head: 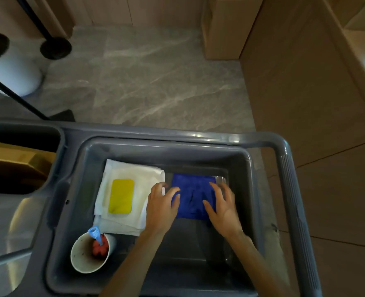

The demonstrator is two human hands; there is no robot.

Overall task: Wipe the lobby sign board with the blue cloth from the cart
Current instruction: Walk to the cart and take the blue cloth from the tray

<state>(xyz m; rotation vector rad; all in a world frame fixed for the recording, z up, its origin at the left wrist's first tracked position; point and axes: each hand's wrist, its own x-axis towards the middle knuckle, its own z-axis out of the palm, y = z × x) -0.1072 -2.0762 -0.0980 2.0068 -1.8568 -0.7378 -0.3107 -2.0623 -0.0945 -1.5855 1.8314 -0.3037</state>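
Folded blue cloth (193, 196) flat at cart tub (244, 168) right wall; left hand (161, 205) and right hand (223, 207) spread open on it, white cloths (132, 174) just beside.

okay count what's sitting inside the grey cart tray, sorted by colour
Blue: 2, the blue cloth and a small brush handle
Yellow: 1, the pad
White: 2, the folded cloth stack and the cup
Total: 5

No legible text — none anywhere
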